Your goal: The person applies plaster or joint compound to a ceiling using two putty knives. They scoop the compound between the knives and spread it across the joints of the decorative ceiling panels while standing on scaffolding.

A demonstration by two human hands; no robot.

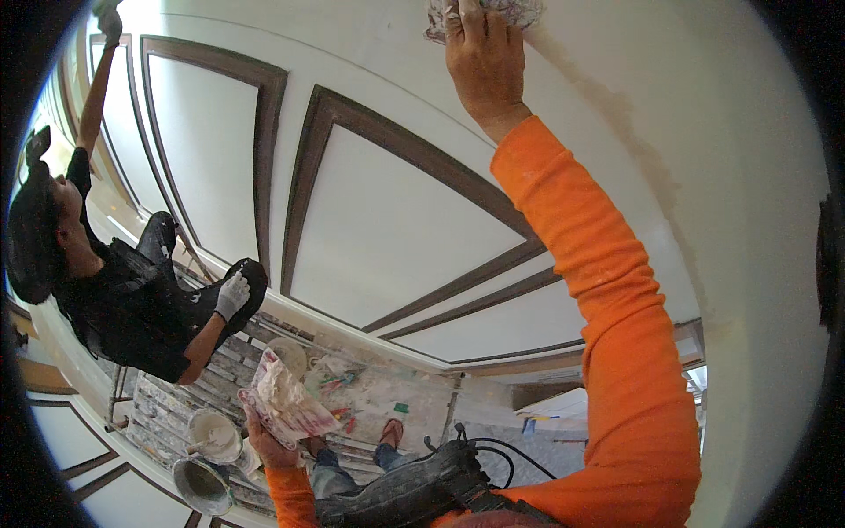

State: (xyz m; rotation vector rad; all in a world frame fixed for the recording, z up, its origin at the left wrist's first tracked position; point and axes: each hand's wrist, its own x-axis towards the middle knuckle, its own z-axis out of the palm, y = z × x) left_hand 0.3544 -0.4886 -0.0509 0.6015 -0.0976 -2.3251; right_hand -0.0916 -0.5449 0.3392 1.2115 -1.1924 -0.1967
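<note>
The flat, putty-smeared tool (529,12) is cut off by the upper edge and partly covered by the bare right hand (487,69). Most fingers of the bare left hand (271,447) are hidden behind the pink-and-white flat board (308,426). Small red and green items (337,380) below are too small to identify; a dark shape (826,264) is cropped by the right rim.

Long bright orange sleeves (620,326) reach the wrists, the right one wrinkled into folds along its length. A black pack (405,488) with curved black cables (509,458) crosses the front, above blue jeans (331,472).
</note>
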